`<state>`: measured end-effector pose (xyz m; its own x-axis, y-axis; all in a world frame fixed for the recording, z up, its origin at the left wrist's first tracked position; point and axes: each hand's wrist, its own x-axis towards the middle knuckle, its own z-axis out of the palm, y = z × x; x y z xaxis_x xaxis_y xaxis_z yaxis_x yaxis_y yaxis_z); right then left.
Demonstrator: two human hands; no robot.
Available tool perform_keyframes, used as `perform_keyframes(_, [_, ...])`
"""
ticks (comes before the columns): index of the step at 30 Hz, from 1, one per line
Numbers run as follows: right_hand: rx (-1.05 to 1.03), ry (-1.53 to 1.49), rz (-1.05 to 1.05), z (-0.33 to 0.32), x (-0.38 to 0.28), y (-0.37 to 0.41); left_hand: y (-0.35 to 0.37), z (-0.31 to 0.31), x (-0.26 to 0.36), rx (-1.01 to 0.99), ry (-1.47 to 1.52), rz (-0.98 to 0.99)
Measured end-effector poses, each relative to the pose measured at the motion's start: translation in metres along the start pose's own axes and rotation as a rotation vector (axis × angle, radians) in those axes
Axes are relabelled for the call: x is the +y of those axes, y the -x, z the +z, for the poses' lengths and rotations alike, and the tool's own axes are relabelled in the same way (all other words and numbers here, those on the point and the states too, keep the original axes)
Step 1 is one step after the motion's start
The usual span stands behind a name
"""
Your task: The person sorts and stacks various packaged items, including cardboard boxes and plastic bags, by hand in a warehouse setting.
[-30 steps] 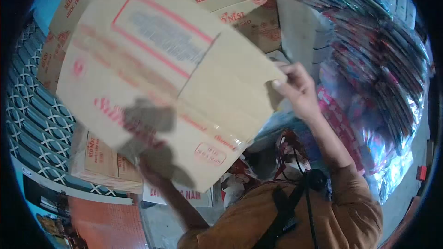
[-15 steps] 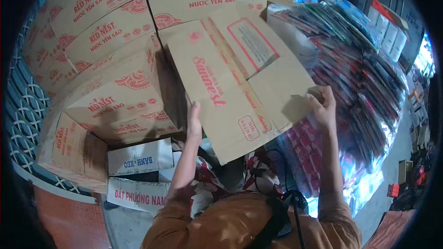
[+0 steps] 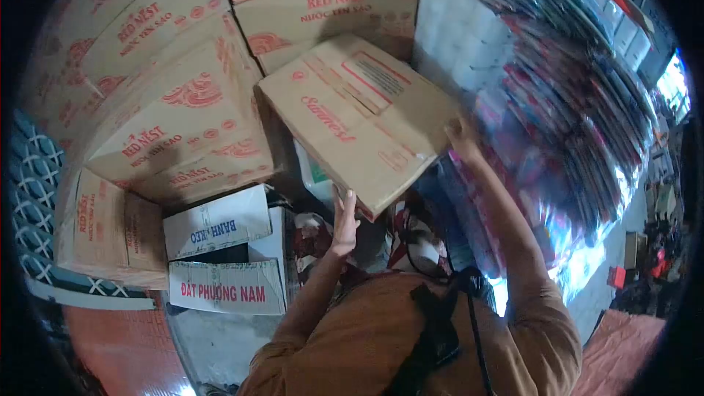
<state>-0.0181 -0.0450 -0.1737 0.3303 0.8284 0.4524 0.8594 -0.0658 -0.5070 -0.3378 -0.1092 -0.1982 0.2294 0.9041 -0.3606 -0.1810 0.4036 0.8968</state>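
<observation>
A brown cardboard box (image 3: 367,121) marked "Sunnest" in red is in front of me, tilted, with its taped top facing up. At its near left corner is my left hand (image 3: 345,224), fingers stretched along the side, supporting it. My right hand (image 3: 460,139) grips the right corner; its fingers are blurred and partly hidden. Under the box's left edge shows part of a white and green item (image 3: 315,172). Behind it stand stacked "Red Nest" cartons (image 3: 323,22).
More Red Nest cartons (image 3: 176,117) rise on the left. An open white carton (image 3: 227,290) sits on the floor below them. Plastic-wrapped folded goods (image 3: 557,125) are heaped on the right, close to my right arm. A metal lattice gate (image 3: 37,205) borders the far left.
The Sunnest box has gone lower and farther from me, turning flatter. Both hands moved with it, the left shifting right along its near corner. My view has tilted down slightly.
</observation>
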Motion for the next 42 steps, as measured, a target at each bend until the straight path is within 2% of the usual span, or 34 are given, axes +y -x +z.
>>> perform_keyframes(1, [-0.104, -0.111, 0.087, -0.006, -0.001, 0.010, 0.002, -0.005, -0.011, -0.005, 0.009, -0.132])
perform_keyframes(2, [-0.038, -0.153, -0.042, -0.031, -0.029, 0.021, 0.006, -0.010, -0.019, -0.031, 0.027, -0.158])
perform_keyframes(3, [-0.053, -0.144, 0.004, -0.043, -0.039, 0.030, 0.009, -0.013, -0.026, -0.055, 0.046, -0.187])
perform_keyframes(5, [-0.387, -0.487, 0.031, -0.058, -0.045, 0.049, 0.022, -0.017, -0.027, -0.028, 0.018, -0.150])
perform_keyframes(6, [-0.389, -0.484, 0.069, -0.064, -0.047, 0.056, 0.029, -0.017, -0.028, -0.015, 0.003, -0.099])
perform_keyframes(7, [-0.647, -0.649, 0.158, -0.071, -0.048, 0.063, 0.034, -0.018, -0.029, 0.062, 0.013, -0.066])
perform_keyframes(8, [-0.898, -0.820, 0.246, -0.080, -0.052, 0.070, 0.036, -0.024, -0.034, 0.048, -0.001, -0.092])
perform_keyframes(10, [-0.937, -0.801, 0.296, -0.093, -0.068, 0.078, 0.031, -0.035, -0.038, -0.069, -0.111, -0.217])
perform_keyframes(12, [-1.160, -0.713, 0.145, -0.096, -0.070, 0.082, 0.047, -0.022, -0.016, -0.144, -0.153, -0.281])
perform_keyframes(14, [-1.132, -0.676, 0.109, -0.100, -0.071, 0.082, 0.052, -0.013, -0.004, -0.698, -0.306, -0.309])
perform_keyframes(16, [-1.116, -0.635, 0.060, -0.103, -0.073, 0.081, 0.060, 0.012, 0.004, -1.110, -0.181, -0.122])
perform_keyframes(18, [-1.070, -0.693, 0.026, -0.106, -0.075, 0.078, 0.059, 0.035, 0.002, -1.253, -0.376, -0.048])
perform_keyframes(20, [-1.039, -0.704, 0.065, -0.110, -0.081, 0.079, 0.068, 0.064, 0.003, -1.340, -0.321, -0.133])
perform_keyframes(21, [-1.010, -0.715, 0.107, -0.112, -0.085, 0.079, 0.068, 0.071, -0.013, -1.281, -0.267, -0.453])
perform_keyframes(23, [-0.941, -0.605, -0.062, -0.123, -0.093, 0.080, 0.067, 0.075, -0.053, -1.294, -0.267, -0.535])
perform_keyframes(24, [-0.954, -0.593, -0.056, -0.123, -0.091, 0.080, 0.066, 0.080, -0.060, -1.316, -0.271, -0.545])
perform_keyframes(28, [-0.957, -0.512, -0.174, -0.135, -0.091, 0.078, 0.064, 0.101, -0.077, -1.454, -0.345, -0.447])
perform_keyframes(30, [-1.009, -0.489, -0.088, -0.140, -0.097, 0.071, 0.063, 0.109, -0.082, -1.511, -0.402, -0.366])
perform_keyframes(31, [-1.009, -0.480, -0.113, -0.138, -0.096, 0.068, 0.063, 0.109, -0.083, -1.526, -0.440, -0.316])
perform_keyframes(33, [-0.928, -0.527, 0.064, -0.121, -0.086, 0.063, 0.061, 0.111, -0.078, -1.554, -0.514, -0.168])
perform_keyframes(34, [-0.925, -0.519, 0.035, -0.110, -0.086, 0.064, 0.059, 0.110, -0.073, -1.559, -0.557, -0.071])
perform_keyframes(35, [-0.710, -0.675, 0.276, -0.096, -0.087, 0.068, 0.055, 0.108, -0.062, -1.545, -0.601, 0.066])
perform_keyframes(36, [-0.486, -0.826, 0.509, -0.081, -0.088, 0.070, 0.050, 0.104, -0.048, -1.516, -0.638, 0.219])
perform_keyframes(37, [-0.364, -0.846, 0.584, -0.065, -0.089, 0.071, 0.044, 0.095, -0.029, -1.446, -0.660, 0.361])
perform_keyframes(39, [-0.347, -0.780, 0.748, -0.036, -0.087, 0.074, 0.053, 0.064, 0.051, -1.193, -0.848, 0.155])
perform_keyframes(40, [-0.360, -0.928, 0.724, 0.000, -0.061, 0.078, 0.036, 0.038, 0.037, -1.026, -0.743, 0.222])
perform_keyframes(42, [-0.378, -0.891, 0.764, 0.013, -0.068, 0.074, 0.019, -0.004, 0.051, -0.753, -0.648, 0.309])
